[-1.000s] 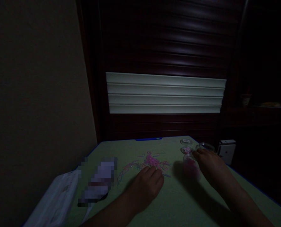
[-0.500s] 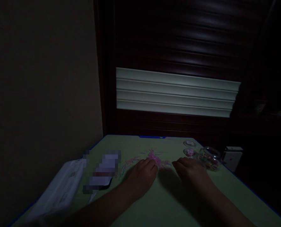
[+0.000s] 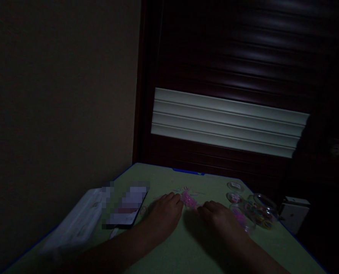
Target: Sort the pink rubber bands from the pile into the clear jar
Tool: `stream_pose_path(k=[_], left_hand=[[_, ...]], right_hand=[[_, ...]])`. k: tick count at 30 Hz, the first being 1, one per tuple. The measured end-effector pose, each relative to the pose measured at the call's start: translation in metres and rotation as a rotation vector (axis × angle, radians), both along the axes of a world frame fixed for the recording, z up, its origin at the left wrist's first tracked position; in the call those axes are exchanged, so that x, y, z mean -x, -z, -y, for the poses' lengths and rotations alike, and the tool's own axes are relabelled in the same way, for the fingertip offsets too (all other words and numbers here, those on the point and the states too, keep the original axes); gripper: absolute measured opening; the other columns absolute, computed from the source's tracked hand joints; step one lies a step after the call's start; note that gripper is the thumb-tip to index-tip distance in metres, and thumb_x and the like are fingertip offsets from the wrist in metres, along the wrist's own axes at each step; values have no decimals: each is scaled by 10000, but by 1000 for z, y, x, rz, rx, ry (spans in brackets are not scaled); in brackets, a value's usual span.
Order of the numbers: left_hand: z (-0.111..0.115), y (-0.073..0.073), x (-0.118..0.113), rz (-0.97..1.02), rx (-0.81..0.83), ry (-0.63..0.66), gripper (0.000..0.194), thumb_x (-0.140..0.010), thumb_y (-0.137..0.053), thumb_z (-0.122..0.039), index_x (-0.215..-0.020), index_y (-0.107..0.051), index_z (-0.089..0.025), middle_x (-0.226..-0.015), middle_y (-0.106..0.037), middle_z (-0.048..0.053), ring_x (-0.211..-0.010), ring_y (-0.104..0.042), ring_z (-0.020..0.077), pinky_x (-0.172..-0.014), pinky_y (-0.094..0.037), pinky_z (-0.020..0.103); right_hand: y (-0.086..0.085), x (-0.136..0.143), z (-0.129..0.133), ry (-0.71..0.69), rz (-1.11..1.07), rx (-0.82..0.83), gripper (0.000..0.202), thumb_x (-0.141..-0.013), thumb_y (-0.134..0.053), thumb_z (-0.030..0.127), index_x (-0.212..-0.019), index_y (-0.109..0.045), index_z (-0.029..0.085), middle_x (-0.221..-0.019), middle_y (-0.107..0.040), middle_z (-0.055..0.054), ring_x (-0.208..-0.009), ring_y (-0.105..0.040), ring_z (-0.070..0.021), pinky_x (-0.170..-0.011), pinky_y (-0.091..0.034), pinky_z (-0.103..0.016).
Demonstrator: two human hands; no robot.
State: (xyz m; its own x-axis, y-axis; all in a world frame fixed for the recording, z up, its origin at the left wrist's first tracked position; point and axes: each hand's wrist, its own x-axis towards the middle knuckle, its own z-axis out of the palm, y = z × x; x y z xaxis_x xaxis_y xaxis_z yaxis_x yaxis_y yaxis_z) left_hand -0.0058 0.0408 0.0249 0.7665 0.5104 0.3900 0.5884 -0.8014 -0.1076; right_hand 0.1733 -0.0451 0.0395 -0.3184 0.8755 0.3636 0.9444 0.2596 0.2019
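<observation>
A small heap of pink loops point(image 3: 189, 199), perhaps rubber bands, lies on the green tabletop point(image 3: 169, 249) with paler pieces scattered around it. My left hand point(image 3: 169, 208) rests at the heap's left edge, fingers curled together and their tips hidden. On the other side, my right hand point(image 3: 218, 217) is closed near the heap's right edge, thumb and forefinger close together. Whatever either hand pinches is too dark and small to make out. Just right of my right hand sits a clear round container point(image 3: 251, 220) with pink pieces inside.
A clear jar point(image 3: 262, 209) of colourful bands stands at the right edge, beside two small round lids or dishes, one a clear lid point(image 3: 235, 186). On the left lie a blurred-out phone-like device point(image 3: 135, 214) and a white case point(image 3: 72, 224). A wall borders the table's left side.
My right hand has moved left, closer to the pink heap, uncovering the container of pink pieces. My left hand stays by the heap's left side. The camera view has tilted and shifted.
</observation>
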Motion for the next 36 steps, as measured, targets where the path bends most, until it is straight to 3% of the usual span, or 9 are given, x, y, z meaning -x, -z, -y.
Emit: stream_pose_path(k=[3,8,12,15,19,24,30,36], left_hand=[[1,3,2,8,20,-10,200,-885,-419,-105,-902,-616,-140,-944,-594,84,-915,-538,220,-841,-442,372],[0,12,3,69,76,-8,171,-855,-471,-126,-942,-614,-163,-984,-592,70,-952,-529,224,-883,-419,389],[-2,0,6,60,61,-6,191,-879,-437,-120,-946,-611,-164,-986,-586,69,-950,-523,215,-861,-423,360],[-4,-13,10,-12,72,-63,207,-889,-419,-119,-878,-624,-148,-929,-591,81,-896,-538,218,-806,-436,353],[-10,-21,16,-68,133,-104,224,-867,-416,-87,-849,-633,-143,-897,-599,83,-869,-555,212,-769,-441,328],[-12,-17,20,-84,182,-98,247,-856,-395,-72,-846,-632,-143,-903,-607,93,-865,-572,212,-760,-449,320],[-8,-5,16,-170,102,-94,271,-761,-433,5,-885,-642,-114,-955,-623,129,-903,-575,250,-787,-458,361],[-1,-10,13,-220,76,-123,294,-732,-439,48,-896,-647,-80,-954,-634,168,-919,-591,282,-798,-457,393]], right_hand=[[6,0,-1,-4,-46,-46,204,-753,-592,9,-833,-642,190,-782,-645,-4,-704,-588,-140,-627,-379,-223],[20,-11,5,-127,-104,-110,251,-685,-641,-15,-816,-643,198,-741,-644,7,-667,-589,-130,-592,-373,-212],[16,-21,10,-181,-99,-199,277,-742,-610,19,-944,-636,207,-778,-649,-4,-688,-592,-141,-618,-389,-226],[12,-24,11,-189,-82,-223,256,-766,-570,20,-935,-633,200,-777,-649,-12,-677,-591,-148,-614,-399,-239],[13,-21,11,-203,-103,-179,271,-764,-559,30,-963,-634,198,-788,-651,-20,-699,-601,-156,-608,-412,-234],[14,-18,13,-207,-135,-139,275,-766,-560,21,-953,-639,207,-782,-654,-15,-696,-606,-155,-600,-418,-229],[13,-17,14,-175,-146,-72,336,-738,-552,-15,-973,-648,206,-792,-665,-22,-719,-619,-170,-629,-435,-246],[13,-17,13,-166,-179,-64,296,-704,-565,0,-896,-656,205,-757,-661,-19,-672,-615,-159,-585,-418,-229]])
